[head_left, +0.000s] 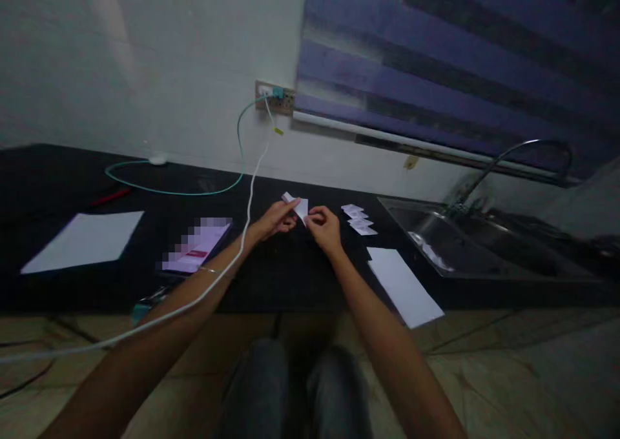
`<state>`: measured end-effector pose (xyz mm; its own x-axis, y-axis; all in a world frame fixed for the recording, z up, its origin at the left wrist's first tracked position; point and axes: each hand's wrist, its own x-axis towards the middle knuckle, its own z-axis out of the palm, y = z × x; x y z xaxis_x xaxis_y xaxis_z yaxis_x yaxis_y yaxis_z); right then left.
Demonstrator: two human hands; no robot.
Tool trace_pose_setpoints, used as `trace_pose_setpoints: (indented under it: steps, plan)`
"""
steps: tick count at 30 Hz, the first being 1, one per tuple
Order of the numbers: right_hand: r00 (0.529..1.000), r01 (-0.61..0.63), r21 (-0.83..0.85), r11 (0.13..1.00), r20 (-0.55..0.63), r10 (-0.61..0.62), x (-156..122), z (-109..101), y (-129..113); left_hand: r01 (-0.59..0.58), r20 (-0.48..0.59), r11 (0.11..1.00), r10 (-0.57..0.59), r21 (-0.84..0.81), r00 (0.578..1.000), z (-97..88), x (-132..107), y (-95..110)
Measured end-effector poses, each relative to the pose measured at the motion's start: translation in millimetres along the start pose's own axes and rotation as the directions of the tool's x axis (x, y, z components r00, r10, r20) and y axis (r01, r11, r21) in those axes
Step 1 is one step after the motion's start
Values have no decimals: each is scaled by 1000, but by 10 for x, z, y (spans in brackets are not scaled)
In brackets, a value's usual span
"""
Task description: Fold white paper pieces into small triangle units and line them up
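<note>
Two bare hands in view, L hand [279,220] and R hand [325,227], both on 1 small folded paper [301,209], well left of the sink [465,237] over the black counter [290,277]. L hand pinching it, thumb on top, fingers curled below; R hand pinching its lower edge btwn thumb & fingertip, remaining fingers bent in.

Folded paper: white, small, approx kite-like; 1 sharp corner pointing down toward R hand, 1 narrow strip sticking out past L thumb. Mostly flat on the upper face, straight edges. Exact no. of folds too small to tell.

Also counted, all placed by the sink: approx 4 small white pcs [359,220], overlapping in a row, just left of it, nearer than the held one; exact cnt unclear b/c of overlap. Then 1 pile of long white sheets [404,287], prob. 2 by the offset edges, near its front left corner. Farther left, beyond both hands, 1 device w/ lit screen [202,248], partly pixelated. Farthest left of it, 1 larger white sheet [84,242], flat, & 1 red item [111,197] behind, blurred. Up-left of sink, 1 outlet plate [287,100] w/ 2 cables plugged in: 1 white cable [250,200], 1 teal cable [198,193].
</note>
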<state>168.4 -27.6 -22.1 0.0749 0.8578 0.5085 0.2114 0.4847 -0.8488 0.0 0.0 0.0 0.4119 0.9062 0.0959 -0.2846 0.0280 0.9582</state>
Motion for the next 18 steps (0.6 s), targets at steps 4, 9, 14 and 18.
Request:
trace_pose_setpoints:
  steps: [4,9,14,18]
  plan:
    - [993,-94,104,990,-65,101,39,-30,-7,-32,63,999,31,28,998,-22,-80,46]
    - [990,-144,268,953,48,136,58,-20,18,-67,37,981,61,184,997,-25,-70,54]
    - [991,-124,282,951,-19,135,83,-21,58,-119,-25,961,130,248,991,10,-63,82]
    - [972,-32,194,981,-223,76,89,-58,63,-182,-141,941,229,284,963,17,-64,97]
